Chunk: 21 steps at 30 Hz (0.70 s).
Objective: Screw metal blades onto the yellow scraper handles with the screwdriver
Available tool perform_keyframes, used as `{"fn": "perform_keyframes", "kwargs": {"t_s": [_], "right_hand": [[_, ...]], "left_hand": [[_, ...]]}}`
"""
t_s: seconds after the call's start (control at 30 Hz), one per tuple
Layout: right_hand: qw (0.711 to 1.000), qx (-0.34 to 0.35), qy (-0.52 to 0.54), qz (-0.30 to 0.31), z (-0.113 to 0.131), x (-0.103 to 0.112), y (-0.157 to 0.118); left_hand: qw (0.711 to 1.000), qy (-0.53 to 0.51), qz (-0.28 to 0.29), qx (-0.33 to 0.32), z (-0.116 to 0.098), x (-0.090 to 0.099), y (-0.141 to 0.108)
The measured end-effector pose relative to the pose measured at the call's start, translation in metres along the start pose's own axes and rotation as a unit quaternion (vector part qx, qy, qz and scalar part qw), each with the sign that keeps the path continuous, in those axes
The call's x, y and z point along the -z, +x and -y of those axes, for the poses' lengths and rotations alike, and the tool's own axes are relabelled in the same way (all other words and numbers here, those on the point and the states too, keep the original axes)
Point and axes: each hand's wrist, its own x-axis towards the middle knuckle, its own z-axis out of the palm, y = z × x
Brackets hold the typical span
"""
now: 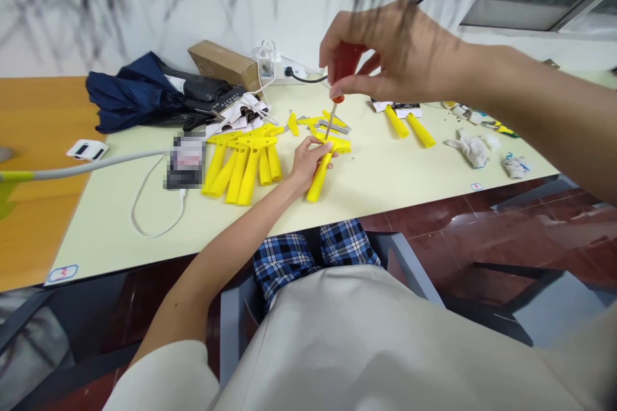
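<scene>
My left hand (304,166) is closed around a yellow plastic scraper (318,181), its handle slanting down toward the table's front edge. Above it, my right hand (385,54) grips a screwdriver (346,64) by its red handle. The thin shaft points down, its tip at the scraper's head; whether it sits in a screw is too small to see. Just behind lie loose yellow head pieces (293,123) and a grey metal blade (337,126). Left of my left hand, several yellow scraper handles (248,173) lie side by side, some overlapping.
At the back are a dark blue umbrella (132,93), a cardboard box (224,64), printed cards (236,112) and a power strip (292,70). A blurred-out device (186,160) with a white cable lies left. Carded yellow scrapers (396,122) and crumpled wrappers (470,148) lie right.
</scene>
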Motion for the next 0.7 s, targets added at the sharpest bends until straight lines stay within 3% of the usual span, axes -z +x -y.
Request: {"fn": "perform_keyframes", "kwargs": {"t_s": [0.13,0.37,0.57,0.7], "right_hand": [[0.993,-0.032,-0.089,-0.077,-0.002,-0.014,0.004],[0.995,-0.026,0.094,-0.018,-0.006,-0.017,0.01],[0.992,-0.073,0.039,-0.095,-0.006,-0.032,0.02],[0.989,-0.071,0.117,-0.052,-0.013,-0.038,0.02]], "left_hand": [[1.0,0.009,-0.002,0.008,0.002,-0.003,-0.002],[1.0,-0.001,-0.008,0.016,0.005,-0.002,0.001],[0.999,-0.021,-0.01,0.026,0.003,-0.001,0.0],[0.998,-0.043,-0.028,0.033,0.001,0.0,0.003]]}}
